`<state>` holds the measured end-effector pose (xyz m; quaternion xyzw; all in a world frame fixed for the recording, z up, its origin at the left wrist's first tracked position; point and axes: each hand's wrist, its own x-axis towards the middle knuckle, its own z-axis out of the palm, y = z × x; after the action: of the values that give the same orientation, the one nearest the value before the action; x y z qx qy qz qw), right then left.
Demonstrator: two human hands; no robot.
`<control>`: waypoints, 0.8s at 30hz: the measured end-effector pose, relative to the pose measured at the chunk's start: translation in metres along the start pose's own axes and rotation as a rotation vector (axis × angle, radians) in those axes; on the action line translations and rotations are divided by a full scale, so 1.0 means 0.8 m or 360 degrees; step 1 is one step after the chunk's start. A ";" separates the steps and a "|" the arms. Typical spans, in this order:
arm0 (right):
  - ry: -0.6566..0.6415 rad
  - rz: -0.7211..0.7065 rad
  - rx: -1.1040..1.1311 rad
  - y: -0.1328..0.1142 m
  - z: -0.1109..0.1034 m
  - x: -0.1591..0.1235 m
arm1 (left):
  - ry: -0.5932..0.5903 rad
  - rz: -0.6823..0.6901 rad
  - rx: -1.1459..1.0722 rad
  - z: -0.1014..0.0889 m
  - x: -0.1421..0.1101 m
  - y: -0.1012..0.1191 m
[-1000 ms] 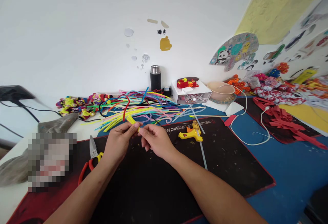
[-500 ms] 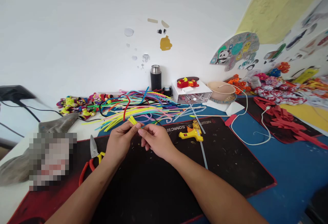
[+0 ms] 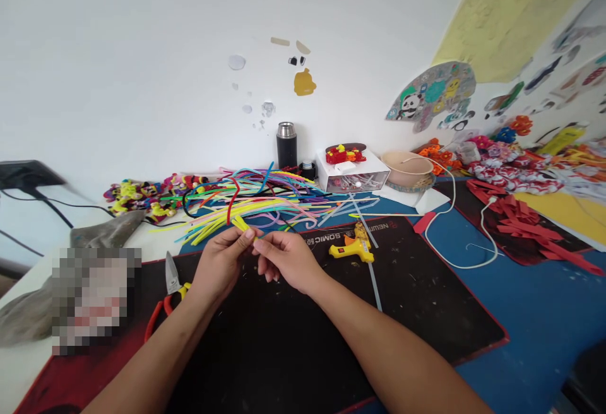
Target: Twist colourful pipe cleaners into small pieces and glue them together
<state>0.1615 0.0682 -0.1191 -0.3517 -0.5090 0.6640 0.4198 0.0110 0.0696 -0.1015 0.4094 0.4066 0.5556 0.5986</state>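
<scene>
The left hand (image 3: 220,264) and right hand (image 3: 288,261) pinch a yellow bundle (image 3: 241,223) above the black mat (image 3: 284,344), scissors (image 3: 172,274) partly hidden by the left forearm (image 3: 156,344), glue gun (image 3: 353,250) to the right, colored stems (image 3: 262,198) heaped beyond, right forearm (image 3: 379,332) slanting in opposite.

Bright yellow stems (image 3: 240,222), apparently a short bundle, slant up leftward, pinched between left hand (image 3: 218,261) and right hand (image 3: 291,260), lower end mostly hidden.

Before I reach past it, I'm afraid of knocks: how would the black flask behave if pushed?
The black flask would probably tip if pushed, standing tall and narrow. Once down, it could roll, since its sides look round. Its metallic top suggests a stiff body.
</scene>
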 end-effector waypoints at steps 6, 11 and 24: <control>0.0006 -0.0028 0.0062 0.001 0.000 -0.001 | 0.0017 -0.0018 -0.0063 -0.001 0.000 -0.001; 0.0008 -0.0016 0.0048 -0.001 0.000 -0.001 | 0.0035 -0.0026 -0.0064 -0.001 0.002 -0.002; -0.0112 0.0098 0.0259 -0.010 0.002 -0.007 | -0.0101 -0.0263 -0.0203 -0.025 0.010 0.003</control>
<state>0.1636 0.0631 -0.1110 -0.3085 -0.4568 0.7277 0.4082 -0.0085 0.0782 -0.1065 0.3529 0.3837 0.5158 0.6799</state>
